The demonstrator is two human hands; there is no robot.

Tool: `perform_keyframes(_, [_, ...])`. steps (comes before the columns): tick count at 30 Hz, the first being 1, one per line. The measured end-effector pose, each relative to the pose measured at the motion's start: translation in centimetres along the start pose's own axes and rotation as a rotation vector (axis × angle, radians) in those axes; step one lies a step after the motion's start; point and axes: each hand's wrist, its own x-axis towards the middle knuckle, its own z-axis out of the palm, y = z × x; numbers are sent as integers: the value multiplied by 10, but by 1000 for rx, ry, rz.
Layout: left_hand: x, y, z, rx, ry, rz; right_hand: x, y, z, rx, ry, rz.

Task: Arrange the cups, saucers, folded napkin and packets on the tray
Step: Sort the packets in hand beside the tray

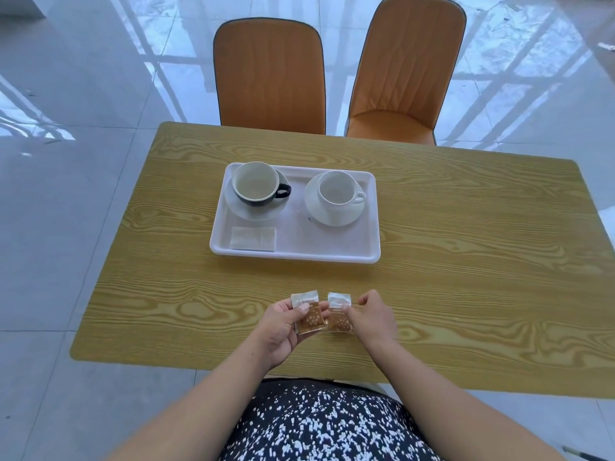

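A wood-grain table (449, 261) fills the middle of the view, and two orange chairs (269, 74) are seen drawn up at its far edge on a pale tiled floor. A white tray (336, 251) is set on the far half of the table, centred and slightly left. In the tray's far left part a white saucer (246, 207) is placed, and a cup that is dark outside and pale inside (256, 183) is seated on it with its handle turned to the right. In the far right part a second white saucer (327, 216) is laid, and a white cup (336, 189) is stood on it, handle also to the right. A folded white napkin (253, 239) is laid flat in the tray's near left corner. Nearer the person, well apart from the tray, two small brown-and-silver packets are held just above the table's near half, side by side. The left packet (307, 316) is pinched by the left hand (283, 331), thumb on top and fingers closed beneath it. The right packet (338, 314) is gripped by the right hand (369, 319), its thumb and fingers closed on the packet's right edge.
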Motion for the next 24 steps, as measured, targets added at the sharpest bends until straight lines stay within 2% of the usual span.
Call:
perform_keyframes(5, [-3,3,-2,2,-2,3,0,-1,11,-140,-39,27])
perform_keyframes(10, [-6,5,-4,9,13,2,3,-4,14,-152,-52,19])
perform_keyframes(24, [1,7,-1,46,29,-43,5,15,4,130,29,79])
